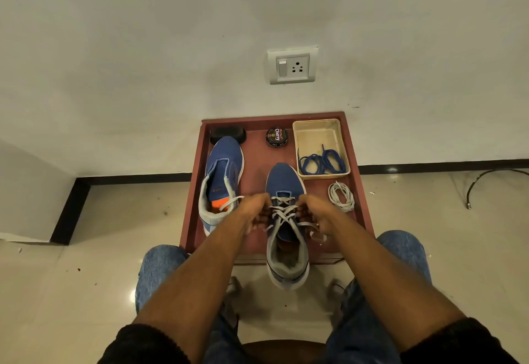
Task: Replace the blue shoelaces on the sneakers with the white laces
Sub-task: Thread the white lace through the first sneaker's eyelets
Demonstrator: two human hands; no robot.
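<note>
Two blue sneakers stand on a small reddish-brown table (257, 160). The right sneaker (286, 183) has a white lace (282, 212) crossed through its eyelets, and its heel hangs over the table's near edge. My left hand (254, 212) and my right hand (313, 214) each pinch the white lace at either side of that sneaker's tongue. The left sneaker (223, 169) has no lace in its eyelets; one white lace end lies across its opening. Blue laces (322, 161) lie in a beige tray (317, 131). A coiled white lace (341, 196) lies in front of the tray.
A round shoe-polish tin (276, 136) and a black brush (227, 134) sit at the table's back. Behind is a white wall with a socket (292, 65). A black cable (492, 183) lies on the tiled floor at the right. My knees in jeans flank the table.
</note>
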